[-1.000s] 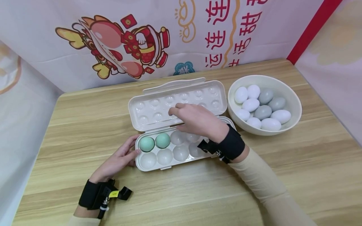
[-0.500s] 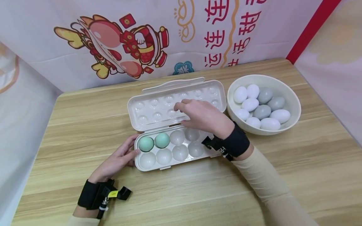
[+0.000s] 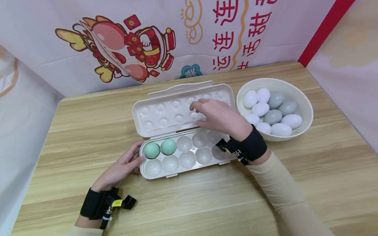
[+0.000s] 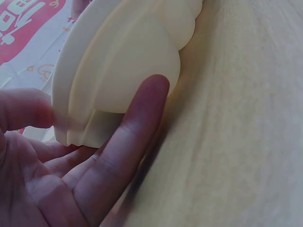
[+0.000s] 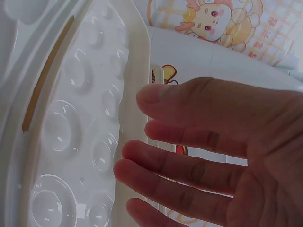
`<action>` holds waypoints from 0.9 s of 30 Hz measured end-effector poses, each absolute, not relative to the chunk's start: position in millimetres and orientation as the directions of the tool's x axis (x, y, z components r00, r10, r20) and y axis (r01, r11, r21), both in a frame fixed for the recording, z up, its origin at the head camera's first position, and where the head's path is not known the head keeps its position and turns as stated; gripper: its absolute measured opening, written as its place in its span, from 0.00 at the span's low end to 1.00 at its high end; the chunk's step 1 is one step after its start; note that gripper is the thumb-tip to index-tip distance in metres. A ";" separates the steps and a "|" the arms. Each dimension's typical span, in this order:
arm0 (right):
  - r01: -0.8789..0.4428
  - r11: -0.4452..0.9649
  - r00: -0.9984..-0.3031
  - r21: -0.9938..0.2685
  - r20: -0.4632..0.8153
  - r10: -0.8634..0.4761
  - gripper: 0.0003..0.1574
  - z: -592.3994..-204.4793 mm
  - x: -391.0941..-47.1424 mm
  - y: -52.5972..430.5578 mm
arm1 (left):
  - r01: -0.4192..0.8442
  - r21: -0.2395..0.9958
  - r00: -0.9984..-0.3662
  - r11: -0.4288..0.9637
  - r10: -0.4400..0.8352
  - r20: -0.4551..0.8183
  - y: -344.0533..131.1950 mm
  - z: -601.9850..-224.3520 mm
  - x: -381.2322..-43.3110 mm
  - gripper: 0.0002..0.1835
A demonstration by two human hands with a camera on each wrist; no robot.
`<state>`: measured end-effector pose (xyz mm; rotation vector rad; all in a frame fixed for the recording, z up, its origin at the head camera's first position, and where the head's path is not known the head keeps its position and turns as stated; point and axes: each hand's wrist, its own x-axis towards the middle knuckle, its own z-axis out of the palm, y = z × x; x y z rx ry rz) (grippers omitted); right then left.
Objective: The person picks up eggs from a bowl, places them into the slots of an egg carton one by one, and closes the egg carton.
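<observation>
A cream plastic egg box (image 3: 184, 167) lies on the table with its lid (image 3: 169, 122) folded back. Two pale green eggs (image 3: 152, 150) sit side by side in its back row at the left end; the other visible cups hold nothing. My left hand (image 3: 120, 168) grips the box's left end; in the left wrist view the thumb is at the rim and a finger (image 4: 135, 137) lies against the underside of a cup (image 4: 137, 61). Above the lid hovers my right hand (image 3: 222, 116), fingers relaxed and holding nothing, as the right wrist view shows.
Right of the box stands a cream bowl (image 3: 307, 108) with several white eggs (image 3: 281, 129) and grey eggs (image 3: 273, 117). It nearly touches the lid's right end. A printed cloth (image 3: 189, 36) hangs along the back edge of the wooden table (image 3: 165, 209).
My right hand has moved right and a little back over the lid, uncovering more cups. My left hand keeps its hold on the box's end, and the green eggs have stayed in their cups.
</observation>
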<state>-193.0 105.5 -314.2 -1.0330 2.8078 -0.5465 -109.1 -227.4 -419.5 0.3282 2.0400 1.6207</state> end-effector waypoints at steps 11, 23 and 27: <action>-0.546 0.719 -0.800 -0.430 0.012 -0.600 0.23 -307.2 -197.9 118.6 | -0.124 0.958 -0.839 0.257 0.489 -0.239 -227.8 -419.6 -109.2 0.27; -0.550 0.718 -0.810 -0.427 0.062 -0.583 0.22 -307.3 -201.6 132.8 | -0.133 0.962 -0.831 0.237 0.502 -0.239 -227.4 -419.6 -108.5 0.28; -0.531 0.726 -0.823 -0.438 0.061 -0.565 0.21 -306.4 -202.0 138.3 | -0.128 0.966 -0.831 0.227 0.508 -0.229 -226.8 -419.6 -108.7 0.27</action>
